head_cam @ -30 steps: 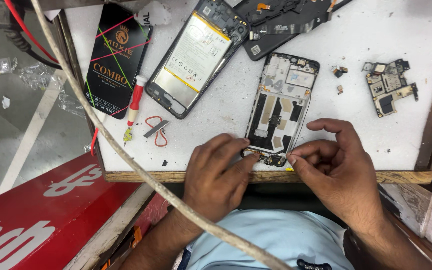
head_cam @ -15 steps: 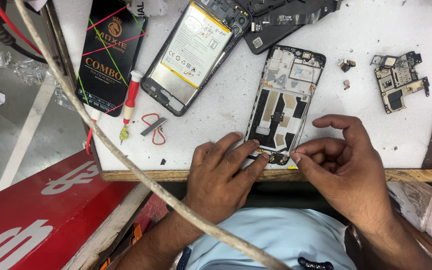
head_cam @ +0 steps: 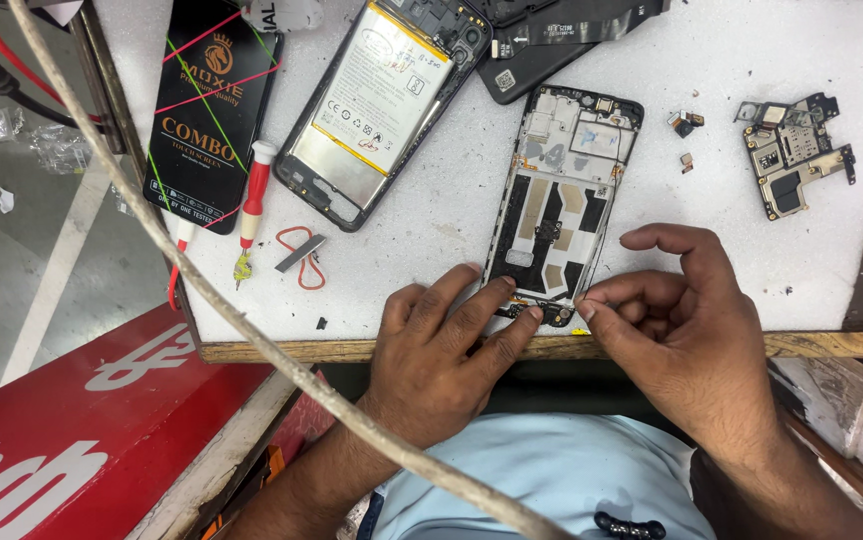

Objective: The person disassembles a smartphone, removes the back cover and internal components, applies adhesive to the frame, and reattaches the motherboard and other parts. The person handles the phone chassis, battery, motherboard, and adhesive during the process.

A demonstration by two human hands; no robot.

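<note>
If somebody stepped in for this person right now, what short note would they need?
Left hand: fingers flat on the bottom end of the stripped phone frame, pinning it to the white table.
Right hand: fingertips pinched at the frame's lower right corner; anything held is too small to see.
Done: frame opened; circuit board and battery-bearing phone body lie apart.
Left: bottom-edge work unfinished. Red screwdriver lies unused.

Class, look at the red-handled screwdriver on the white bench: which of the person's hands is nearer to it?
Left. The left hand rests at the open phone frame's bottom edge, right of the screwdriver. The right hand lies beyond the frame, farther away.
</note>
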